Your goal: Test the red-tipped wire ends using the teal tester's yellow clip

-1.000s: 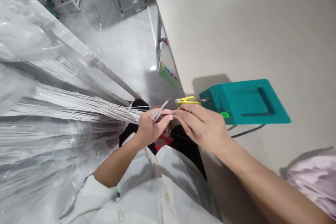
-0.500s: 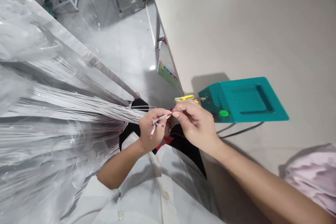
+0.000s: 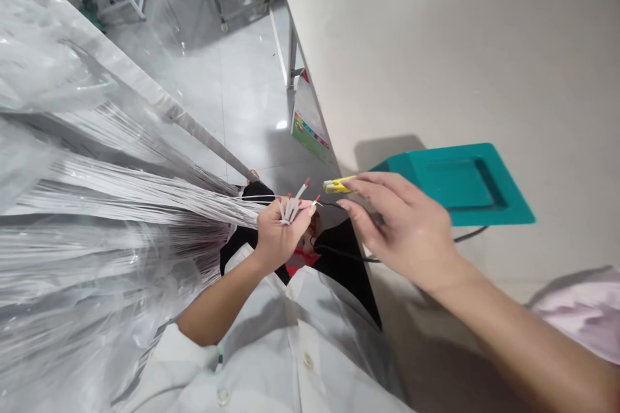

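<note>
My left hand (image 3: 278, 235) is closed around several thin white cables; their short ends with reddish-brown tips fan out above the thumb. One of these ends, held at the thumb and index fingertip, splits into fine red and pale wires (image 3: 316, 201). The cables run left into a long white cable bundle (image 3: 194, 197). My right hand (image 3: 407, 226) has its thumb apart from its fingers, nothing visible between them. Its index fingertip is right beside a yellow clip-like piece (image 3: 338, 184) at the teal device (image 3: 475, 184); whether they touch I cannot tell.
More cables in clear plastic wrapping (image 3: 58, 310) lie at left, along a plastic-covered rail (image 3: 159, 100). The pale table (image 3: 450, 51) spans the right, with pink cloth (image 3: 581, 310) near its lower edge. A black cord (image 3: 349, 255) runs below my right hand.
My right hand has let go of the cable end at my left fingertips and moved right, thumb and fingers parting. The cable ends in my left hand swung down, then back up.
</note>
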Action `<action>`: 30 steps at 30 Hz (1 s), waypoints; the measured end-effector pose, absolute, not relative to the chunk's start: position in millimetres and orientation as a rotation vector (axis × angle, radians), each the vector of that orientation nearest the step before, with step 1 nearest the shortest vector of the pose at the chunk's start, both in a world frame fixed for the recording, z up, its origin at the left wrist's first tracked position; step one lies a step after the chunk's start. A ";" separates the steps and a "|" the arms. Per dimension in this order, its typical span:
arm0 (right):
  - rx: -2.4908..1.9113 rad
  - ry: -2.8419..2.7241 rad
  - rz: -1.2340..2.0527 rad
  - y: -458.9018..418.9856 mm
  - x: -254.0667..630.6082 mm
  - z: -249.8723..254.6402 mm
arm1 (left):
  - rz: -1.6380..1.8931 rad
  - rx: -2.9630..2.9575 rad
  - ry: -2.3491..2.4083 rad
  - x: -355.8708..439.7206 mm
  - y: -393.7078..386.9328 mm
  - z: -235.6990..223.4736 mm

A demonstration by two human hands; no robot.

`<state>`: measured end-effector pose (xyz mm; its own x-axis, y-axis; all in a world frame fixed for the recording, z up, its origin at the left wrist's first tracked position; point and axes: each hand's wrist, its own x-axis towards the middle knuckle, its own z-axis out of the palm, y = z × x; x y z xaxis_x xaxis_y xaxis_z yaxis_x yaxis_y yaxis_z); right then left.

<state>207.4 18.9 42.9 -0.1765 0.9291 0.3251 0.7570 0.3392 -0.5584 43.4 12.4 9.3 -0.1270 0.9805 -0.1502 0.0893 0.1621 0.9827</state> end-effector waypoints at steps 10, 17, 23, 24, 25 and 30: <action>-1.473 -2.734 -0.219 42.9 231.4 45.4 | 1.013 0.992 1.300 44.8 27.1 14.5; -1.379 -2.556 0.018 57.5 243.4 33.1 | 0.903 1.012 1.261 44.1 39.0 15.4; -1.382 -2.558 0.095 71.0 247.5 23.2 | 0.926 0.969 1.186 47.0 46.3 2.2; -1.396 -2.537 0.139 72.1 246.8 24.6 | 0.942 0.962 1.202 48.2 46.9 0.1; -1.410 -2.513 0.177 72.9 245.9 26.5 | 0.957 0.956 1.221 49.6 47.4 -1.9; -1.445 -2.507 0.144 73.0 239.7 35.3 | 0.973 0.993 1.275 56.1 49.2 -6.3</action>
<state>239.7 73.0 35.3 -0.4803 0.8623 0.1603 0.8383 0.5051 -0.2052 56.1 49.2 -6.3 0.0525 0.9565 -0.2870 -0.0239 0.2885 0.9572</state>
